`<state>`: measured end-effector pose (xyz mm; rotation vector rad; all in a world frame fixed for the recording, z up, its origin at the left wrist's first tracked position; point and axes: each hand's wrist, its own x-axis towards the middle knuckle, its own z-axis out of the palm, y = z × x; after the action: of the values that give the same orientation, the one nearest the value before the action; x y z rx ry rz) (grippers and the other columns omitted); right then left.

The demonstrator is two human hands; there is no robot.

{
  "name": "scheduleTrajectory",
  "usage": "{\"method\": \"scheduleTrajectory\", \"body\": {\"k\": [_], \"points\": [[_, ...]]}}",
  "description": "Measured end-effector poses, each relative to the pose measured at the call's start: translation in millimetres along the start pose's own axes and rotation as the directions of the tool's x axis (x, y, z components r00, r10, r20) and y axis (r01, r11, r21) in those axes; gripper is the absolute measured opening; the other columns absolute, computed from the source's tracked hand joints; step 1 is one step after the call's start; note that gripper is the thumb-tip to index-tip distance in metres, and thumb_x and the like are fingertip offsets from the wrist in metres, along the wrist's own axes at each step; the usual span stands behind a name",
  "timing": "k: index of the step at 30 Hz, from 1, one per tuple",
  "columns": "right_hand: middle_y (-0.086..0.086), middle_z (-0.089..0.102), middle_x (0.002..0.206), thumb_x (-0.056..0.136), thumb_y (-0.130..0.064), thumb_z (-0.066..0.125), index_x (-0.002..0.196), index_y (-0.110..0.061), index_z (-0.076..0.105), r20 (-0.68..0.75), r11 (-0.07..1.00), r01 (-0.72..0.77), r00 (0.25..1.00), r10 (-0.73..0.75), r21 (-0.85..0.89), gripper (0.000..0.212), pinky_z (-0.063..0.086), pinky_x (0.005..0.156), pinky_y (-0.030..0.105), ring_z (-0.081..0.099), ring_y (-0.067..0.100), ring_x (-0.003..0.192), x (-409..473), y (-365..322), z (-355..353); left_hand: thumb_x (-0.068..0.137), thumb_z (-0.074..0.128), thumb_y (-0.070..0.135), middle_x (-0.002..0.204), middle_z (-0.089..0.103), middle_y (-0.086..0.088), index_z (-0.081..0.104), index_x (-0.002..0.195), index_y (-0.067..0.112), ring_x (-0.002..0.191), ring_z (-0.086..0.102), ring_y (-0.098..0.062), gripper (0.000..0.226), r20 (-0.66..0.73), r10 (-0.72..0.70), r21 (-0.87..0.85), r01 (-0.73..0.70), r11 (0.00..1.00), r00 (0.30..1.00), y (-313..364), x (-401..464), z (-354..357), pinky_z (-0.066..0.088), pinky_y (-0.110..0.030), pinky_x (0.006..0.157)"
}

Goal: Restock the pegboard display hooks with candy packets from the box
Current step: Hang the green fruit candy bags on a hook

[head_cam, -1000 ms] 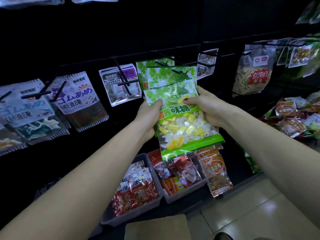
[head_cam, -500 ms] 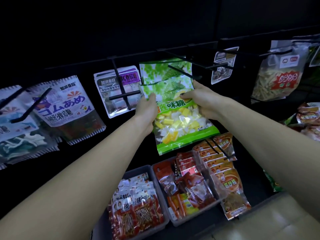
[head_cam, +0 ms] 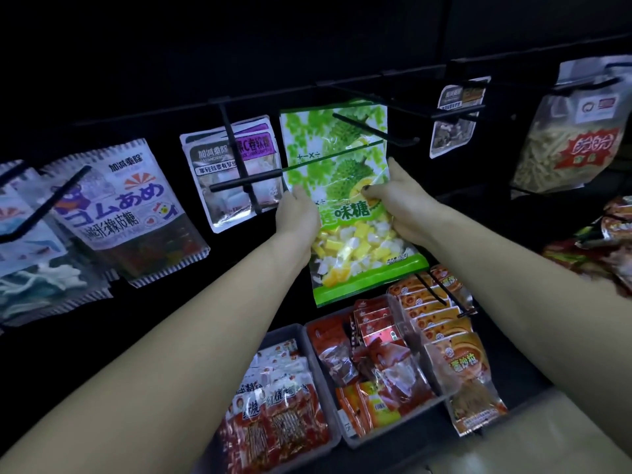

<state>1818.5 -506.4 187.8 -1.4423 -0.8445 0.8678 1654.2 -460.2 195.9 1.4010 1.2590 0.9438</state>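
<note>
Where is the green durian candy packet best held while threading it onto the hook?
By its two side edges around mid-height, one hand from each side, as the left hand and right hand do on the packet: it is flat and floppy, and this leaves the top free for the hook.

The green candy packet shows durian pictures on top and yellow and white candies through its clear lower part. It hangs upright against the black pegboard, its top on a black hook.
</note>
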Motion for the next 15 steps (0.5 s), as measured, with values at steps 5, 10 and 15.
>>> {"method": "scheduleTrajectory", "body": {"k": [5, 10, 15], "points": [[0.008, 0.057, 0.147, 0.079, -0.010, 0.064, 0.160, -0.019, 0.028, -0.054, 0.999, 0.042, 0.998, -0.043, -0.029, 0.089, 0.050, 0.109, 0.055, 0.060, 0.030, 0.128, -32.0, -4.2, 3.3, 0.114, 0.021, 0.032, 0.144, 0.057, -0.020, 0.050, 0.147, 0.003, 0.132, 0.055, -0.038, 0.052, -0.005, -0.016, -0.025, 0.016, 1.000, 1.000, -3.7, -11.2, 4.6, 0.045, -0.045, 0.113], [0.007, 0.062, 0.134, 0.097, 0.003, 0.052, 0.152, -0.021, 0.042, -0.112, 0.998, 0.029, 0.993, -0.036, -0.056, 0.061, 0.053, 0.096, 0.043, 0.063, 0.025, 0.113, -59.4, -4.0, 3.1, 0.108, 0.024, 0.034, 0.126, 0.064, -0.020, 0.060, 0.127, 0.007, 0.114, 0.062, -0.038, 0.048, 0.024, -0.047, -0.092, 0.049, 0.995, 0.999, -17.2, -23.9, -0.9, 0.046, -0.036, 0.099], [0.002, 0.060, 0.123, 0.102, 0.011, 0.041, 0.150, -0.012, 0.044, -0.185, 1.000, 0.024, 0.982, -0.026, -0.013, 0.054, 0.050, 0.096, 0.044, 0.058, 0.033, 0.123, -78.4, -0.9, 9.6, 0.099, 0.022, 0.055, 0.162, 0.045, 0.000, 0.033, 0.161, 0.033, 0.144, 0.049, -0.030, 0.066, 0.102, -0.054, -0.142, 0.068, 0.987, 0.993, -32.0, -17.7, 1.8, 0.040, -0.056, 0.119]]}}
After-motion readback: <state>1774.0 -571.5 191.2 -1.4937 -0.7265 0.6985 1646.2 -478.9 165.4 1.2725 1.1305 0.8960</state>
